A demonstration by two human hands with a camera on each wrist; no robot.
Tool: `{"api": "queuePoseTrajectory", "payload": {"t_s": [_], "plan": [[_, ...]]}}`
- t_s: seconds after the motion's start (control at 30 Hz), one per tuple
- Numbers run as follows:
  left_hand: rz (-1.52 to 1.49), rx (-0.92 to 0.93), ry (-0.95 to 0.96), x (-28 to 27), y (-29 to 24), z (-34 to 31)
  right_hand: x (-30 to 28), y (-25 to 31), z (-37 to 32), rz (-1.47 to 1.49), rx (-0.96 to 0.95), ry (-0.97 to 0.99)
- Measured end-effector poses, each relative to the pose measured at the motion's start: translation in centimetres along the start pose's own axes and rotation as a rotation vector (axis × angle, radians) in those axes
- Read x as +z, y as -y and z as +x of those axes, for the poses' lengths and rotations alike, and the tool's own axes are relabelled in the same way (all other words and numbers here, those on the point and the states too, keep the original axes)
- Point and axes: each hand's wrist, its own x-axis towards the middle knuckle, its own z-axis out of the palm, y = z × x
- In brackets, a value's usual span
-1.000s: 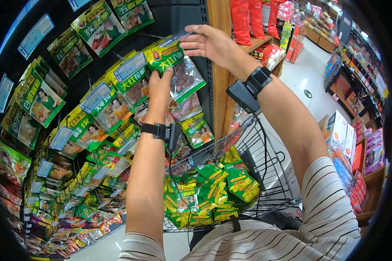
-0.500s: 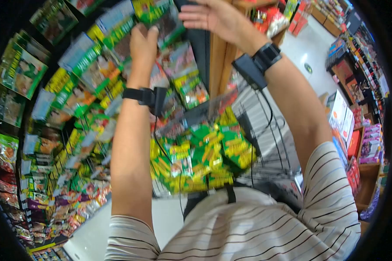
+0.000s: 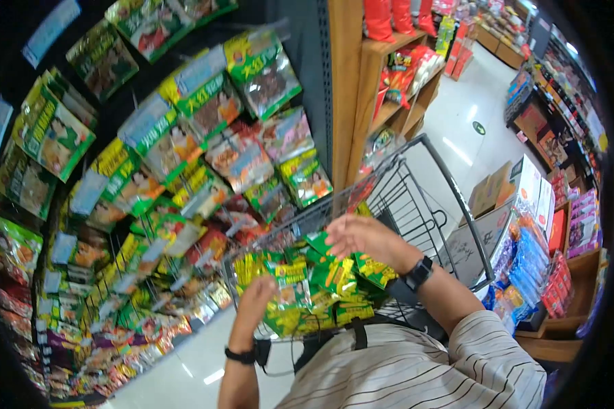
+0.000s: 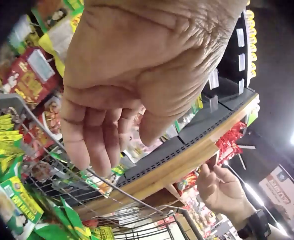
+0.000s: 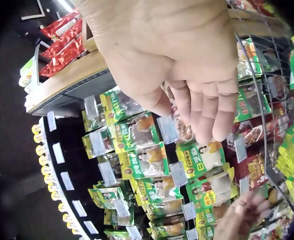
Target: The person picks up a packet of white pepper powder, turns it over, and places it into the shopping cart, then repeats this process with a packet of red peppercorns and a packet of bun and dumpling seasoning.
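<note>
Both hands hover over the wire shopping cart [image 3: 426, 198], which holds a heap of green and yellow packets [image 3: 334, 276]. The left hand [image 3: 256, 303] is above the cart's near left part, beside a packet with a picture on it [image 3: 292, 283]; in the left wrist view the left hand [image 4: 132, 75] has relaxed, slightly bent fingers and nothing in them. Over the heap's right side is the right hand [image 3: 368, 240]; the right wrist view shows the right hand [image 5: 172, 65] with loose fingers, holding nothing.
Hanging seasoning packets [image 3: 262, 75] with price tags fill the dark rack at left. A wooden shelf [image 3: 348, 88] with red bags stands beyond the cart. Boxes and blue bags [image 3: 529, 255] lie at right, by the aisle floor [image 3: 457, 143].
Both hands have come down and back from the hanging packet at the top of the rack to above the cart. The packet the left hand was touching hangs on the rack.
</note>
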Motion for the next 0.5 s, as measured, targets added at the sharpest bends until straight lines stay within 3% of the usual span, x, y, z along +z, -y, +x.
{"api": "queuePoseTrajectory", "payload": {"t_s": [0.13,0.33,0.43,0.5], "plan": [[-0.142,-0.216,-0.044,-0.4,-0.9,-5.6,5.2,2.6,-1.5,-0.176,-0.127,0.086],[-0.129,-0.281,-0.071,-1.2,-3.1,-7.8,15.7,8.6,-7.5,-0.171,-0.435,0.398],[-0.100,-0.285,-0.038,-0.7,-3.7,-7.4,18.7,9.9,-10.3,-0.314,-0.945,0.486],[-0.101,-0.290,-0.025,0.0,-4.0,-7.4,20.1,10.8,-11.5,-0.325,-1.124,0.572]]}}
